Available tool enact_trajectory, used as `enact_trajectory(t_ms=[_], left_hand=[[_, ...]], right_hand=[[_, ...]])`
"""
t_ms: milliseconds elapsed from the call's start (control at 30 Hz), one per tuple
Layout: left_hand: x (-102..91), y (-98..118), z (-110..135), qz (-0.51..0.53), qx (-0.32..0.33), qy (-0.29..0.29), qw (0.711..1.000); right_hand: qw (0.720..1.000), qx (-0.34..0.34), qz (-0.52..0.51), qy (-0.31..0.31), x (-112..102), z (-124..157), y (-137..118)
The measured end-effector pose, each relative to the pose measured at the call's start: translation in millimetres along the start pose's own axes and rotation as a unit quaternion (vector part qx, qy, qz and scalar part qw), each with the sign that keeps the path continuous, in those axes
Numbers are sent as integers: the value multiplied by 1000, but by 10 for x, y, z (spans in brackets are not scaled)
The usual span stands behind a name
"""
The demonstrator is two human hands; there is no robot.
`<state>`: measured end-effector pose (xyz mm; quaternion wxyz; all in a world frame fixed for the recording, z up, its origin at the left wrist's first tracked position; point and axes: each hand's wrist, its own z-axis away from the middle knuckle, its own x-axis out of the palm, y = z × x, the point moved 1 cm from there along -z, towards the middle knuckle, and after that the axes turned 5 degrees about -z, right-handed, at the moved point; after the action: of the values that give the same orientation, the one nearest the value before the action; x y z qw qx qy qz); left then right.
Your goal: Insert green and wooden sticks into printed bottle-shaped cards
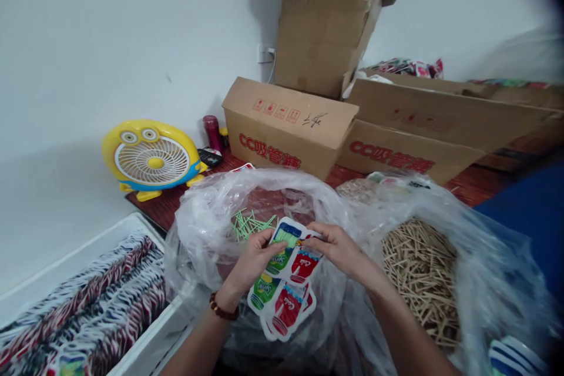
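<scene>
My left hand (254, 259) and my right hand (335, 247) meet over a clear plastic bag (207, 229). Together they grip a strip of joined printed packets (286, 282) with green and red drink pictures; the strip hangs down between my wrists. The left fingers curl round the top packet's left edge, and the right fingers pinch its upper right corner. Several loose green sticks (251, 224) lie in the bag just behind my left hand. A bead bracelet (222, 308) sits on my left wrist.
A second clear bag holds a heap of tan sticks (418, 276) at right. A white tray (145, 338) of striped packets lies at lower left. A yellow cartoon fan (152, 158), a maroon bottle (212, 132) and cardboard boxes (291, 126) stand behind.
</scene>
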<state>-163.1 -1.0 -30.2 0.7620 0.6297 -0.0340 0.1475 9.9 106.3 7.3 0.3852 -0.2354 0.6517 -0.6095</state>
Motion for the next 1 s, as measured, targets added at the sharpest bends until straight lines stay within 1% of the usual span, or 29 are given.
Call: enact_trajectory(t_ms=[100,233,367,433,533,600,733,800,900,1000], left_hand=[[70,25,20,-5,-2,-12,1000],[157,58,34,-27,-18,-52,998],[212,42,15,-36,-35,-46,998],[247,39,1,-31,-38,-54,997],[338,66,-28,-26,-47,-76,996],[427,91,-56,-34,-33,-75,996],[628,75,-113,-113,34,-39,992],[711,25,-129,-158,40,-28,986],[801,-60,-129,-200,29,-41,979],[855,-126,-104,-250,37,-61,966]], right_hand=[[1000,1,1,25,-63,60,42],[999,-4,26,38,-150,122,32],[998,6,51,38,-251,181,47],[997,10,57,44,-288,211,84],[997,10,45,55,-303,255,130],[997,14,23,66,-298,288,132],[996,32,-17,79,-308,385,106],[996,31,-14,86,-321,453,113],[992,32,18,118,-314,580,169],[985,38,50,160,-264,741,256]])
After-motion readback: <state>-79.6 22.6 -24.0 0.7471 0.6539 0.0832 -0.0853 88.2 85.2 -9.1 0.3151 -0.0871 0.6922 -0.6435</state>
